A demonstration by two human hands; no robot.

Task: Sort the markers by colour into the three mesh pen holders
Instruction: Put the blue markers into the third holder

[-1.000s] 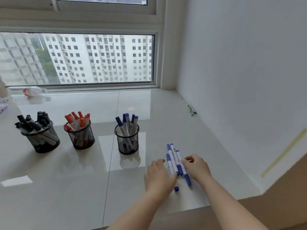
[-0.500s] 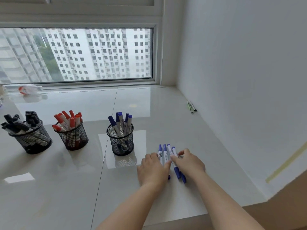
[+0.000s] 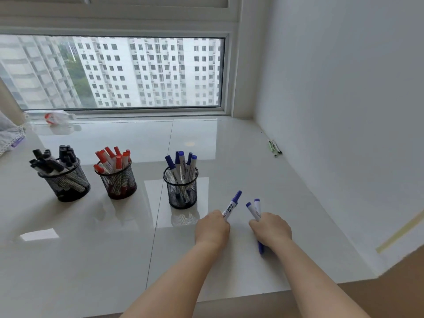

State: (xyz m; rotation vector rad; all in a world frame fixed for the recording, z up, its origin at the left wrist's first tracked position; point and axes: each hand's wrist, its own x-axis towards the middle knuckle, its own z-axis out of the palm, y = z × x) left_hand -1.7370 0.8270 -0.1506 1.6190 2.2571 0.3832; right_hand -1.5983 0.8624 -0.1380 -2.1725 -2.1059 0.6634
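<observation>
Three black mesh holders stand in a row on the white sill. The left holder is full of black markers, the middle holder of red ones, and the right holder has several blue ones. My left hand is closed around one blue marker, its capped end pointing up and to the right. To its right, my right hand grips two blue markers, their tips sticking up and a blue end showing below the hand. Both hands are just in front and to the right of the blue holder.
The glossy sill ends at a window behind and a white wall on the right. A small green and black object lies against that wall. A plastic bag and a piece of cloth sit at the far left.
The blue markers lay bunched on the sill under both hands. Now the hands have drawn apart and each has lifted markers: one in the left, two in the right.
</observation>
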